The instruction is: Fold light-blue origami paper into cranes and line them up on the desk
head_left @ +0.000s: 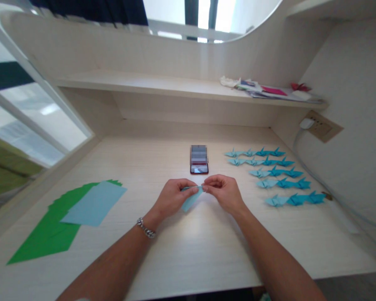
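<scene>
Between my hands, above the middle of the desk, is a folded piece of light blue paper point(191, 202). My left hand point(178, 194) pinches its upper left edge between thumb and fingers. At the paper's upper right end, my right hand point(222, 190) has its thumb and fingertips closed on the tip. The paper hangs down toward me in a narrow flap, and its upper folds are partly hidden by my fingers. A phone point(199, 161) lies just beyond my hands. To the right, several folded blue paper cranes point(296, 199) sit in rows, shading from pale to deeper blue.
On the left of the desk point(113, 259) lie fanned green paper sheets point(47, 234) with light blue sheets point(94, 205) on top. A shelf point(163, 85) crosses the back, holding papers point(275, 92). A white cable point(319, 177) runs from a wall socket point(324, 126) down the right side.
</scene>
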`<state>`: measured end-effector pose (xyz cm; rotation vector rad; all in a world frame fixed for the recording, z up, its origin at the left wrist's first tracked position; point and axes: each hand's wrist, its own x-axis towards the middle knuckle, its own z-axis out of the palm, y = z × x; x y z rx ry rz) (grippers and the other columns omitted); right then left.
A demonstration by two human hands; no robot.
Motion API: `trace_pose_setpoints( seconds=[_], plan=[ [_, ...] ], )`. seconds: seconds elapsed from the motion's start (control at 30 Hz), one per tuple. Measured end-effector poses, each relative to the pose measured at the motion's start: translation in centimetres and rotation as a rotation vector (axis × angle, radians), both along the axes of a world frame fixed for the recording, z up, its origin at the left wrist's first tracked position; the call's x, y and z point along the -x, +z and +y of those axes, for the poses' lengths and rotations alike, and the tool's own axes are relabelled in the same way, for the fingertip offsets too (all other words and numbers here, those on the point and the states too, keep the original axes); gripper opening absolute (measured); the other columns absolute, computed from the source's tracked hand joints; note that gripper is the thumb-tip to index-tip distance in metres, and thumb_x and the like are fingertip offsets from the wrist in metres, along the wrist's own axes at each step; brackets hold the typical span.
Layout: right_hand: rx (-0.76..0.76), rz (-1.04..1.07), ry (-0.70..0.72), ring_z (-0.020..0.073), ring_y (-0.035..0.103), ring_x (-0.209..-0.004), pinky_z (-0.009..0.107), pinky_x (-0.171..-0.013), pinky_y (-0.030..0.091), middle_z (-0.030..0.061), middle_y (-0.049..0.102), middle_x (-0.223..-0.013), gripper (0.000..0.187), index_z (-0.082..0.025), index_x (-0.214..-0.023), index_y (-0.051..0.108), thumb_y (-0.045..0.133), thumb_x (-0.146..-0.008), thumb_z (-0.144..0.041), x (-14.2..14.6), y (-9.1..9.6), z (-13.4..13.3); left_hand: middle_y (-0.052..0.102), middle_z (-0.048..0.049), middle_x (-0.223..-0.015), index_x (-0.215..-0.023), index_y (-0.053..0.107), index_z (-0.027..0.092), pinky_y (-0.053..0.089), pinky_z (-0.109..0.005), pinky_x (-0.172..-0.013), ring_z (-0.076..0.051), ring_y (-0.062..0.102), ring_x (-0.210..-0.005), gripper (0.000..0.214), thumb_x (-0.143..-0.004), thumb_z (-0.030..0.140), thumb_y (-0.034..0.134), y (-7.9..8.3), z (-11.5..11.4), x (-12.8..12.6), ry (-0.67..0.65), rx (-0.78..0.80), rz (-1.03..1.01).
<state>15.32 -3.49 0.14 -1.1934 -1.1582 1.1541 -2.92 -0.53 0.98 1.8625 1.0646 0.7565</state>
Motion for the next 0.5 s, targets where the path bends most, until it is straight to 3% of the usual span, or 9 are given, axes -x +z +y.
trace_pose_setpoints(
  seconds=[0.23,0.5],
  plan=[
    [0.041,0.068,0.048,0.021,0.068,-0.077,0.035,-0.074,0.054,0.0071,0.072,-0.081,0.039,-0.015,-0.086,0.067,0.081,-0.052,-0.028,-0.64,-0.36,0.29,0.07,-0.004,-0.073,-0.082,0.071,0.016,0.042,-0.022,-0.055,-0.014,0.058,-0.062,0.027,-0.078,0.039,0.059,-0.12,0.17,0.09,0.024,0.027,-0.001],
    [0.054,-0.044,0.108,0.0172,0.065,-0.061,0.031,-0.062,0.054,0.006,0.069,-0.065,0.033,-0.013,-0.078,0.069,0.074,-0.063,-0.041,-0.22,-0.12,0.13,0.071,-0.0032,-0.076,-0.08,0.072,0.018,0.044,-0.023,-0.06,-0.016,0.061,-0.068,0.024,-0.078,0.037,0.058,-0.1,0.08,0.02,0.01,-0.027,0.018]
  ],
)
